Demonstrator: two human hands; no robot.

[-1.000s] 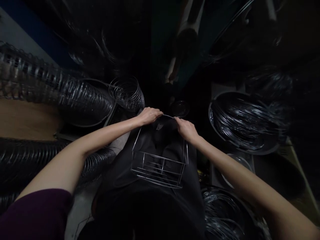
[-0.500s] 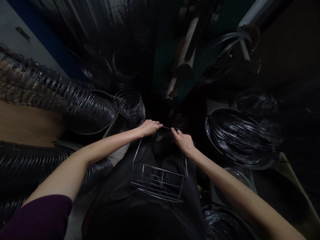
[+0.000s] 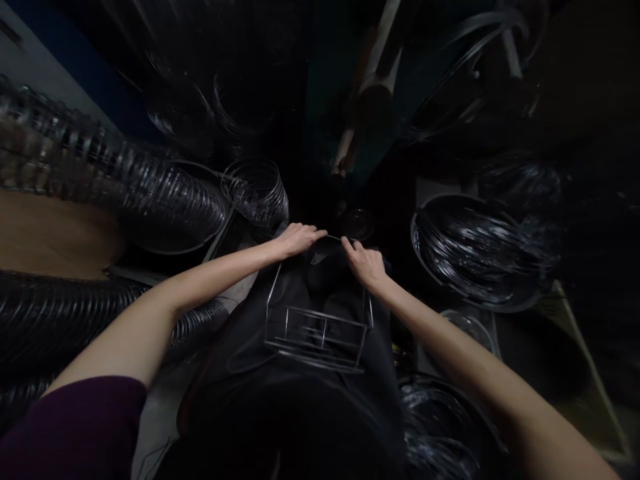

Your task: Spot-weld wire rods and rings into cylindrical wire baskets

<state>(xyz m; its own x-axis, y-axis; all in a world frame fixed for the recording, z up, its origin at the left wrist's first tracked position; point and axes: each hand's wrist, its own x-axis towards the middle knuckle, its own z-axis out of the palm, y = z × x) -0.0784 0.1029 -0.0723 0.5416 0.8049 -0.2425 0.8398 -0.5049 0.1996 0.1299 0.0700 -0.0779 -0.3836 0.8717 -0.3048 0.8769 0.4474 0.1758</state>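
A wire rack (image 3: 320,340) of thin metal rods lies over my lap, on a dark apron (image 3: 245,380). Its two long side rods run forward to my hands. My left hand (image 3: 299,239) is closed on the far end of the rack at the left, fingers pointing right. My right hand (image 3: 365,263) is closed on the same end at the right, index finger stretched along the wire. Between the two hands a short stretch of bare wire shows. The fingertips' exact hold is too dark to make out.
To the left stand long rows of wire rings (image 3: 165,190) and a loose wire coil (image 3: 257,190). On the right a round basin (image 3: 480,253) holds many metal wire pieces, with another wire-filled container (image 3: 445,427) below. A dark machine with a rod (image 3: 370,87) rises ahead.
The view has tilted slightly, so hands and rack sit higher in the picture. Both hands keep the same hold on the wire rack.
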